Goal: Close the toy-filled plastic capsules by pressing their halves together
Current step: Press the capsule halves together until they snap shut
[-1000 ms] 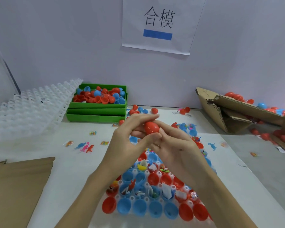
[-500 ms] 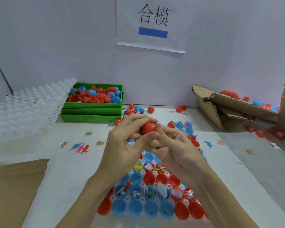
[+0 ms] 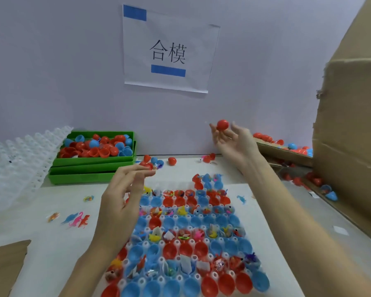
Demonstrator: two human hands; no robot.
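The right hand point(image 3: 231, 139) is raised toward the cardboard box point(image 3: 351, 136) on the right, fingers spread and relaxed, with a closed red capsule point(image 3: 222, 124) at its fingertips; whether the ball rests on them or has just left them is hard to tell. The left hand point(image 3: 124, 196) hovers over the white tray point(image 3: 146, 245) on the surface point(image 3: 41, 211), fingers loosely extended and holding nothing.

The tray holds rows of open red and blue capsule halves point(image 3: 193, 249), many with small toys and folded papers in them. More loose halves fill the green bin point(image 3: 90, 161) at the back left.

These capsules look like thin, hard, smooth plastic: very light, a little slippery, and likely to snap together with a firm squeeze. The best hold is probably on the rounded domes, one half in each hand, rims lined up square before pressing. A toy or paper edge caught in the seam could stop it closing, so contents should sit well inside first.
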